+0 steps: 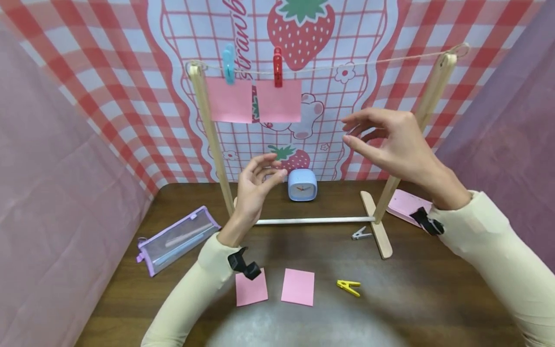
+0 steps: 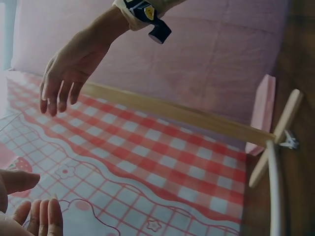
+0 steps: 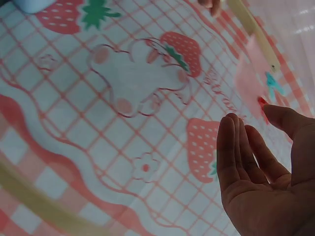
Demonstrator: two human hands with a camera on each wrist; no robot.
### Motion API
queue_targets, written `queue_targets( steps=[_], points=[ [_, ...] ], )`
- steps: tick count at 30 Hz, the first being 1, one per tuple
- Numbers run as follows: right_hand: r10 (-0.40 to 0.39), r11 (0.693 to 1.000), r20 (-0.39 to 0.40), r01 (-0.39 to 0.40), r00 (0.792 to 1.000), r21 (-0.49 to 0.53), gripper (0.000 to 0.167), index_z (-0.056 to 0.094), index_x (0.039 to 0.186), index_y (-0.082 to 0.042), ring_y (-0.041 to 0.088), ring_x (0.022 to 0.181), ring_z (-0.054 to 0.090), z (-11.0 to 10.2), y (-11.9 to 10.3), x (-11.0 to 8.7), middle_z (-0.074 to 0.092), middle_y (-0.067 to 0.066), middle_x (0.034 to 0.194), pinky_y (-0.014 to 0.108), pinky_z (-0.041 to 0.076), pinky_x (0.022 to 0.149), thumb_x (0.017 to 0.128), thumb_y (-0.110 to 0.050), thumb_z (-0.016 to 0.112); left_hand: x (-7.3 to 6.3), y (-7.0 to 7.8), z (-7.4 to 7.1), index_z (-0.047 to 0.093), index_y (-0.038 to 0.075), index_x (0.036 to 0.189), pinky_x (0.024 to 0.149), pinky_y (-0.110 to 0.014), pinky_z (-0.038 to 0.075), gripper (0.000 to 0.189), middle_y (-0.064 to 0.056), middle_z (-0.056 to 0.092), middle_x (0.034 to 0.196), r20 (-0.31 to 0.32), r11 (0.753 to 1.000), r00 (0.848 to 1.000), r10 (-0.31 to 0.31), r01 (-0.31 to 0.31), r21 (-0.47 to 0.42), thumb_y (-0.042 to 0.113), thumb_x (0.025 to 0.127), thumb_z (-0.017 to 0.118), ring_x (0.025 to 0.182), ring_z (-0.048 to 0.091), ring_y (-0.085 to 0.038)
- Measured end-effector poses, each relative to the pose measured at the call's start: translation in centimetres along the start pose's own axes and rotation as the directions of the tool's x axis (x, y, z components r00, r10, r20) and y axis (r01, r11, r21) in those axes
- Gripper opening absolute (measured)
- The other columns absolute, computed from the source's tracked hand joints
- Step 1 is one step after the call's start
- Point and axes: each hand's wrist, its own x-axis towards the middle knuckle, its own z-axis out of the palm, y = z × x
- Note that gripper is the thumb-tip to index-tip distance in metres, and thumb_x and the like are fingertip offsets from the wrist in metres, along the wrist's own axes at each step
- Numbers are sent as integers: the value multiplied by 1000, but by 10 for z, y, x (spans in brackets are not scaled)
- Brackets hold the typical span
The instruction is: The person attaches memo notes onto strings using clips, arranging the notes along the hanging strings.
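While the left grip (image 1: 256, 185) is hovering with its thumb and loosely bent fingers apart, the right grip (image 1: 396, 142) is floating higher to its right, thumb and fingers likewise parted. Above the left grip, two pink rectangular paper notes (image 1: 279, 103) are hanging from a thin beige string (image 1: 347, 66), one under a light-blue plastic clothespin (image 1: 228, 65), the other under a red plastic clothespin (image 1: 278, 67). Below the left grip, two pink square paper notes (image 1: 297, 287) are lying on the brown wooden surface (image 1: 416, 294); a yellow plastic clothespin (image 1: 348, 287) is resting to their right. Below the right grip, a grey clothespin (image 1: 361, 233) is lying just beside a wooden foot (image 1: 382, 243).
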Motion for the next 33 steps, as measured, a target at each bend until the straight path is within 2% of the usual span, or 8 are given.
queue_targets(
  steps=[8,11,16,20,23,27,30,33],
  points=[
    [67,998,81,-67,994,-2,28,76,119,-12,-4,84,69,9,29,-30,79,1,105,6,56,75,92,-15,81,-14,-8,-10,55,-4,138,88,-22,60,51,2,68,118,55,990,996,-75,68,120,-4,91,72,102,68,-14],
    [91,996,105,-91,990,-4,29,75,120,-11,-4,85,68,14,39,-40,79,1,102,6,56,75,92,-13,80,-19,-9,-13,56,1,137,88,-22,60,49,-7,67,123,70,984,992,-108,96,150,-3,91,73,103,68,-14],
    [149,989,157,-147,976,-26,30,74,121,-13,1,86,71,24,55,-59,80,1,101,10,57,74,92,-14,80,-28,-16,-16,55,1,139,89,-23,61,51,-29,61,130,98,974,982,-160,141,176,-3,91,73,104,68,-16],
    [190,982,183,-187,965,-33,31,73,120,-12,4,84,72,35,67,-73,79,0,100,13,57,71,90,-13,82,-37,-23,-18,55,-1,140,87,-24,62,55,-26,64,127,128,958,973,-195,161,237,-4,90,75,103,69,-23],
    [181,983,197,-179,963,-29,31,72,119,-9,2,83,72,42,77,-84,80,1,99,16,59,69,90,-12,82,-45,-29,-19,56,3,140,88,-29,63,56,-20,67,125,164,937,961,-223,165,309,-3,88,78,102,70,-23],
    [161,986,225,-165,961,-2,31,71,119,-5,1,80,71,51,90,-98,80,6,97,21,61,66,90,-11,81,-55,-37,-22,56,8,140,91,-39,64,59,-21,67,128,226,912,938,-263,165,376,-1,87,80,107,70,-37],
    [173,983,250,-183,953,18,32,71,119,-4,4,80,72,57,97,-108,79,8,97,23,61,65,90,-9,82,-61,-43,-24,55,8,142,90,-39,63,61,-22,66,131,271,895,917,-292,163,415,0,87,80,111,67,-47],
    [190,979,281,-202,941,15,35,70,121,-4,8,81,73,61,102,-118,78,7,98,23,61,66,89,-10,82,-67,-47,-25,54,8,143,88,-36,63,63,-22,66,132,301,871,896,-326,161,464,2,87,82,110,68,-41]
  ],
)
